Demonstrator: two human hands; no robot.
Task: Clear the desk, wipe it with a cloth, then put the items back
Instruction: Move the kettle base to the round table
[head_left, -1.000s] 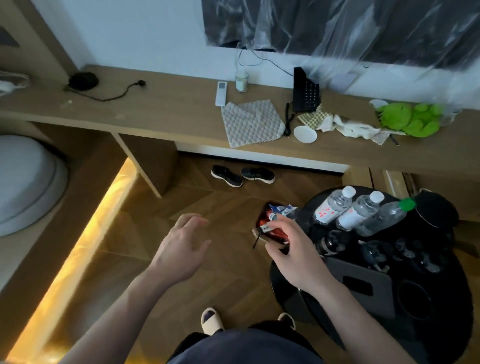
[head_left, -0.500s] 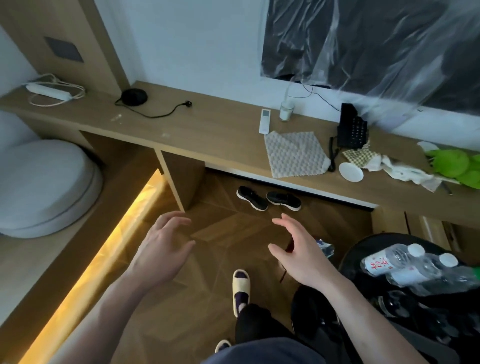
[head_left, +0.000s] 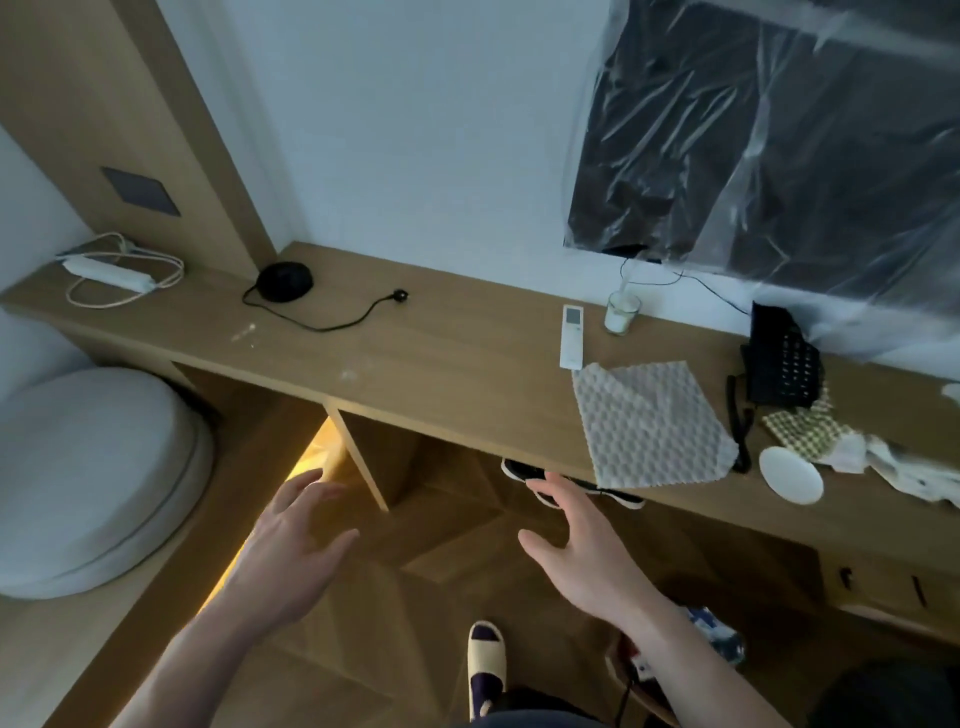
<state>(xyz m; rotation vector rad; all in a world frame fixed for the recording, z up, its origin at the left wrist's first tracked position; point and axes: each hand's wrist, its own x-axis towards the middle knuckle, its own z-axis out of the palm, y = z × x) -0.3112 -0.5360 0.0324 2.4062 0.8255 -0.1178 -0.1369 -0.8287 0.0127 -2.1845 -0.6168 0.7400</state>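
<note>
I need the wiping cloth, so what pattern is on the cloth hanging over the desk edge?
The cloth is pale grey-white with a honeycomb texture, seen in the head view.

Around my desk: floor, seat, wall

I see a plastic-wrapped dark screen (head_left: 779, 135) on the wall, a grey switch panel (head_left: 140, 191) on the wood column, a round grey cushion (head_left: 88, 483) at left, black shoes (head_left: 524, 470) under the desk edge, and a slippered foot (head_left: 487, 660) on the parquet floor (head_left: 441, 545).
</note>
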